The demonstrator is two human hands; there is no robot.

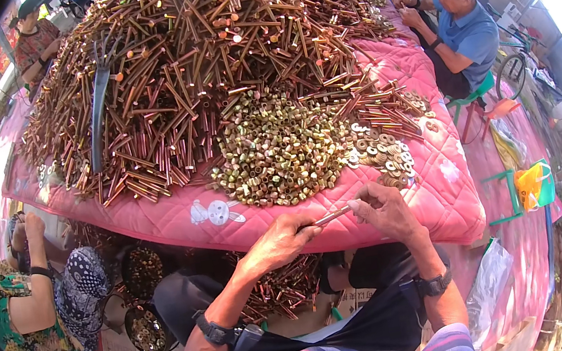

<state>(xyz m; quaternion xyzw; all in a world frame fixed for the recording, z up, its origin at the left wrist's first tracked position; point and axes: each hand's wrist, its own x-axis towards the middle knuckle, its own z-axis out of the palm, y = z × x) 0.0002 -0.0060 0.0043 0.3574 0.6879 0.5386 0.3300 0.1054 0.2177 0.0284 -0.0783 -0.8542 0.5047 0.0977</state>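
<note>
A long metal bolt [332,216] spans the gap between my hands, above the near edge of the pink quilted cover [434,214]. My left hand [278,242] is closed round its left end. The fingers of my right hand [385,209] pinch at its other end; whether a small part sits between them is hidden. Just beyond lies a heap of small brassy nut-like pieces [277,150], with flat round washers [384,155] on its right. Behind them rises a large mound of copper-coloured bolts [203,55].
A fork with a dark blue handle [100,119] leans on the mound. Bowls of small parts [147,329] and more bolts [281,289] are below the table. People work at the left, far left and right [467,28]. A plastic bag [489,289] lies at lower right.
</note>
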